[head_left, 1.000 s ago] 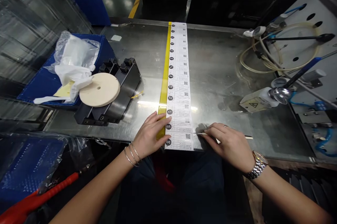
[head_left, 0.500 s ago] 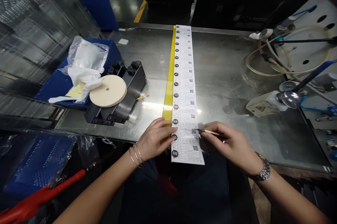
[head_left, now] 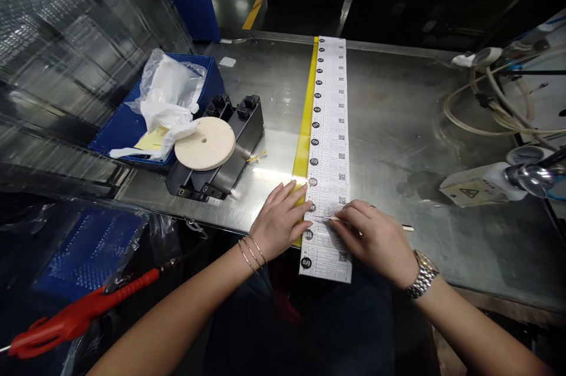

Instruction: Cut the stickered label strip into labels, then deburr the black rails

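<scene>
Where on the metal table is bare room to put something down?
Bare table lies between the label strip and the hoses. The left side is crowded by the black fixture and blue tray.

Bare bench (head_left: 389, 128) right of label strip (head_left: 329, 128): free passage. Left blocked: black fixture (head_left: 221, 152), blue bin (head_left: 128, 128).

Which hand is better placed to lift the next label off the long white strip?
Right hand: it holds the thin pointed tool, tip on the long white label strip. Left hand lies flat, pinning the strip's left edge.
</scene>
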